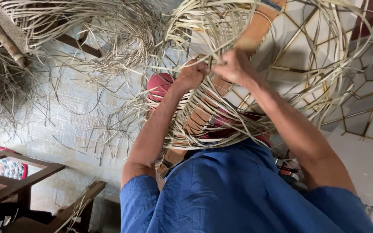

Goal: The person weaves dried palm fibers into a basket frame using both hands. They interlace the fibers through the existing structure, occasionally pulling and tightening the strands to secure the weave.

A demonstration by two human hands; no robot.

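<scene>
A half-woven basket (203, 116) of pale cane strips rests against my lap, its loose strips fanning up and to the right. Both hands are raised in front of it, close together. My left hand (191, 74) is closed on strips at the basket's upper edge. My right hand (234, 67) pinches cane strips just beside it. A wooden board (255, 30) runs up through the weave behind my hands. My blue sleeves fill the bottom of the view.
Piles of loose cane strips (87, 30) lie on the tiled floor at upper left. A wooden frame (14, 172) with a patterned cushion stands at lower left. A red round object (158, 85) sits behind my left forearm. Patterned tiles (363, 99) spread to the right.
</scene>
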